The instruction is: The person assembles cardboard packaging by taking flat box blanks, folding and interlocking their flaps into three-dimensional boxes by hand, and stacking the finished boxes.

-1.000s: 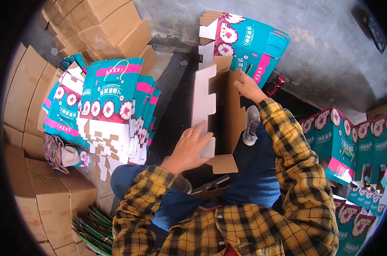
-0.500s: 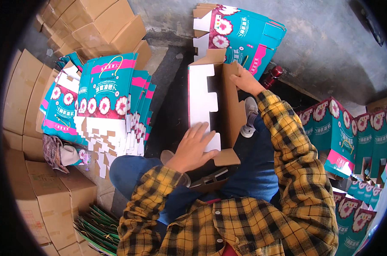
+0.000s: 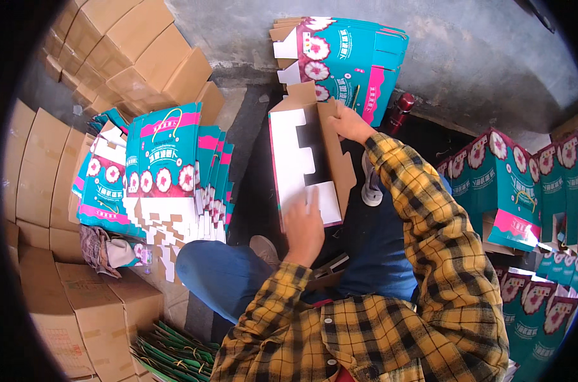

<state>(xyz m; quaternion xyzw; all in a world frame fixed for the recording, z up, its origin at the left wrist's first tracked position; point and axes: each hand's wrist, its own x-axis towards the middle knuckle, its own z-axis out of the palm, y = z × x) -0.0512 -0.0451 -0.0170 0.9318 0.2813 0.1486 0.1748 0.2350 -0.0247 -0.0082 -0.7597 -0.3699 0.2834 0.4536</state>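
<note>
Two hands are at one box: our left hand (image 3: pixel 303 223) is blurred, its fingers loosely extended over the box's near end, gripping nothing that we can see, while our right hand (image 3: pixel 352 123) closes thumb and fingers on the brown side wall (image 3: pixel 337 151) toward the far end. The box (image 3: pixel 289 148) reaches from just under our left hand up to our right, which sits along its right edge. Half a second ago a brown flap sticks out at that near end; now a white flap (image 3: pixel 324 202) lies across it, so we judge this end partly covered. The far brown flap (image 3: pixel 301 93) still stands out. Beyond, teal cartons (image 3: pixel 330 54) lean on the wall (image 3: pixel 454 70), a red flask (image 3: pixel 400 113) beside them.
</note>
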